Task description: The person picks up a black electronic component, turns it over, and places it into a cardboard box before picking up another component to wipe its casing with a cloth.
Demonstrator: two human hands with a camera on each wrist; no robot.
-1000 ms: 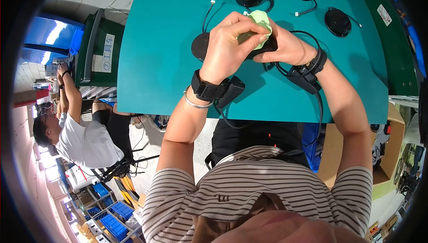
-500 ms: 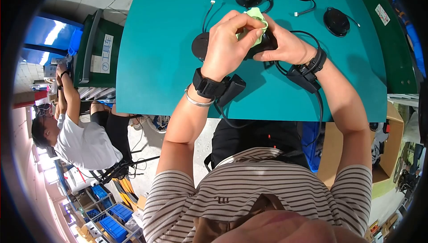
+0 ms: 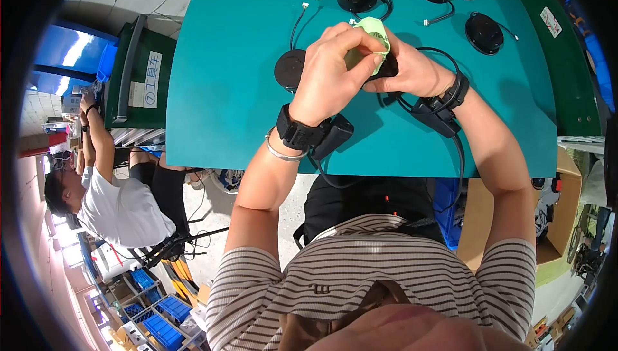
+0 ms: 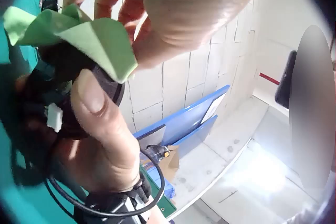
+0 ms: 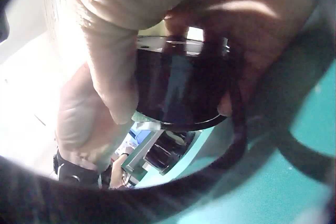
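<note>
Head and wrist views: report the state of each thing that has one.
Light green cloth: bent, pinched by the left hand.
Held black round housing: gripped by the right hand.
Rightmost black round housing: resting on the teal tabletop.
White cable connector: unplugged.
Cardboard box: open.

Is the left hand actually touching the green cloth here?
Touching. The head view shows it: the left hand pinches the edge of the green cloth between thumb and forefinger.
</note>
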